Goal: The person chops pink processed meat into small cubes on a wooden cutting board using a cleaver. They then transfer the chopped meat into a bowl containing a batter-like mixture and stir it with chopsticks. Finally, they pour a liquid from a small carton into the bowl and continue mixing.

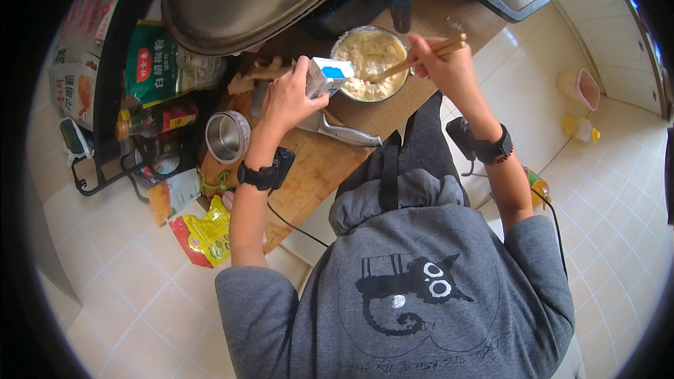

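Observation:
A glass bowl (pixel 348 96) holds a pale, lumpy wet mixture (pixel 382 50). At its left rim my left hand (pixel 288 92) grips a small white and blue carton (pixel 330 77), tilted with one end over the bowl. My right hand (pixel 441 63) holds wooden chopsticks (pixel 403 66) from the right, their tips down in the mixture. Whether anything flows from the carton, I cannot tell. Below the carton a kitchen knife with a metal handle (pixel 352 133) lies on a wooden board (pixel 310 168). Ginger root (pixel 255 76) lies left of the carton.
A metal cup (pixel 227 137) stands left on the board. A rack (pixel 100 187) with seasoning packets and a sauce bottle (pixel 158 120) is at far left. A large lid (pixel 247 0) and a dark pot (pixel 358 8) stand behind the bowl; a black pan (pixel 513 2) is back right. A yellow packet (pixel 208 231) lies lower left.

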